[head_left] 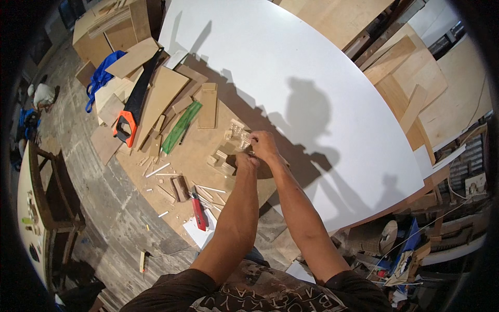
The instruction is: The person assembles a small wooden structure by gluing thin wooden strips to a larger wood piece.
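Note:
A small wooden model (222, 156) of blocks and thin pale strips sits on the brown board in front of me. Over its right part my right hand (265, 146) is bent down, fingertips pinched together at the little strips (238, 137). My left hand (247, 160) is curled at the model's near side, close beside the right one. Whatever either hand pinches is too small or hidden behind the fingers to name. Nearer to me, a red utility knife (198, 209) lies beside a small brown wood block (180, 188) and scattered thin sticks (165, 192).
A handsaw (136, 104) with an orange and black handle rests on stacked wood offcuts (163, 91) at the left. A green strip (181, 127) and a flat wood piece (207, 106) lie behind the model. A large white sheet (364, 145) covers the right, crossed by shadows.

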Demonstrator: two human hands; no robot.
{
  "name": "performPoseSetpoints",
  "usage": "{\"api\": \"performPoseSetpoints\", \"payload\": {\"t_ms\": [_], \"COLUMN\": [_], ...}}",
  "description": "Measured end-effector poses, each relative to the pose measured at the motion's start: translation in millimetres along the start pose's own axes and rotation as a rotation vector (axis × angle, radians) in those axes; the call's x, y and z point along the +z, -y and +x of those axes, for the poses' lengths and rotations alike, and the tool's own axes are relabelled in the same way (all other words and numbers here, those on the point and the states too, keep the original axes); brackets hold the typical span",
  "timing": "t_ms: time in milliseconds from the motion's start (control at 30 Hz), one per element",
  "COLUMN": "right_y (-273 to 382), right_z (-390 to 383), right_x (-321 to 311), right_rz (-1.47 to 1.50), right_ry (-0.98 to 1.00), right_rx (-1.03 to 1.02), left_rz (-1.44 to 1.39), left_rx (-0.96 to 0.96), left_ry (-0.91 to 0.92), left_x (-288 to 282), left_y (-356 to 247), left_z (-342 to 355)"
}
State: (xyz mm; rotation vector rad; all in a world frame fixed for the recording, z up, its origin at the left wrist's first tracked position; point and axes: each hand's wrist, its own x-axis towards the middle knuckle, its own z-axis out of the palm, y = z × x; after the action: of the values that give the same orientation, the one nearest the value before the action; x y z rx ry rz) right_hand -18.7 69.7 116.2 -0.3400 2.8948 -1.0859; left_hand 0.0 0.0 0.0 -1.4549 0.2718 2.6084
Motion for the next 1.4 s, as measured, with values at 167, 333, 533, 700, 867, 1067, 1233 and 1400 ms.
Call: {"api": "performPoseSetpoints", "payload": {"t_ms": [167,333,533,700,867,1067,1233,1400], "right_y": [7,-4,-1,-5,-3,9,7,4], "right_z": [4,2,3,4,3,3,3,3], "right_x": [5,4,7,6,4,2,-1,-1], "right_rz": [-0.006,-0.011,-0.024,-0.051,-0.011,0.01,-0.016,-0.005], "right_ry": [0.018,-0.019,-0.038,-0.043,-0.032,-0.008,-0.003,-0.011], "right_rx": [-0.024,-0.029,-0.028,-0.047,-0.026,0.0,0.001,0.006], "left_rz": [-0.172,-0.134,-0.179,-0.075,-0.096,-0.123,-0.115,-0.133], "left_rx": [0.017,-0.027,0.007,-0.027,-0.036,-0.053,-0.043,-0.038], "left_ry": [0.118,0.126,0.015,0.011,-0.042,-0.117,-0.084,-0.051], "left_x": [-6,0,5,-1,3,3,6,7], "left_y": [-10,-6,-5,-2,1,-5,-2,1], "left_z": [13,1,4,12,5,6,-2,-12]}}
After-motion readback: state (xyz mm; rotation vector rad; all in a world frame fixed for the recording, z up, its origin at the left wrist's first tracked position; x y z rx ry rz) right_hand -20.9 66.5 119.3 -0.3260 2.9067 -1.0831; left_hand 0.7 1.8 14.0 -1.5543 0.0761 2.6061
